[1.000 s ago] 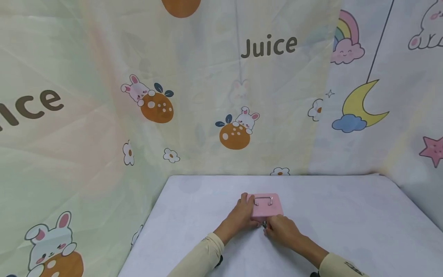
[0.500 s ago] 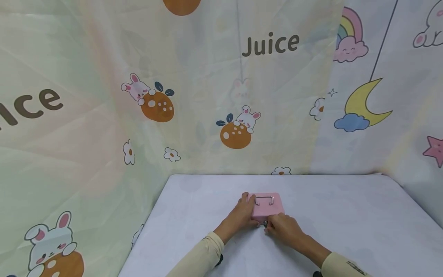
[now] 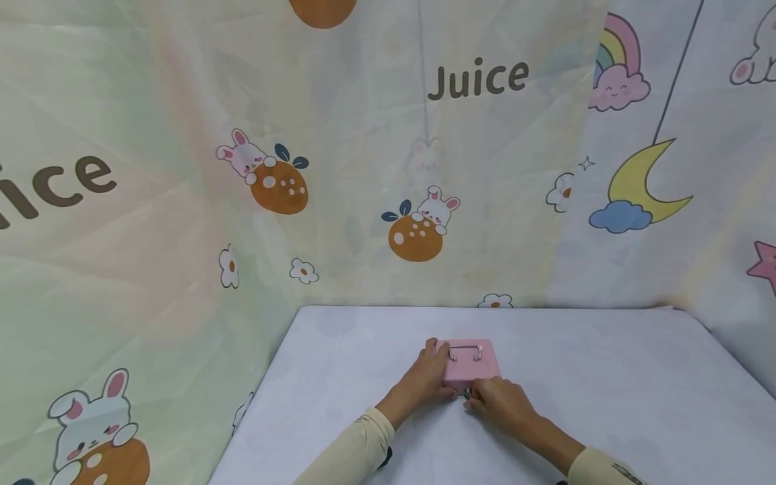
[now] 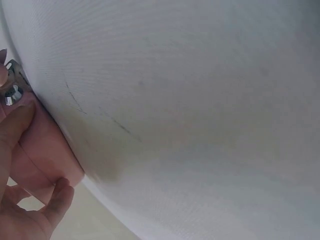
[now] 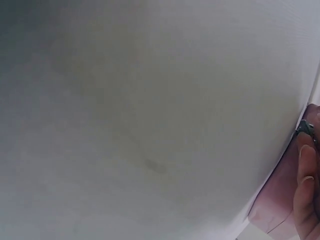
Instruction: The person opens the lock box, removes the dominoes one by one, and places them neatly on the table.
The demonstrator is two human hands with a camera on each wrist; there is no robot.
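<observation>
A small pink metal cash box with a silver wire handle on its lid sits on the white table. My left hand grips the box's left side, thumb on the front face and fingers at the side and top edge. At the front, my right hand pinches a small silver key right at the round lock. The right fingers partly cover the key. In the right wrist view, curled fingers and a bit of metal show against the box's front.
The white-covered table runs back to a printed fabric curtain with rabbits and oranges. More fabric hangs along the left and right sides. Both forearms wear cream sleeves.
The right fingers shift slightly with the key at the lock. The left hand keeps its hold on the cash box, and the head view drifts a little.
</observation>
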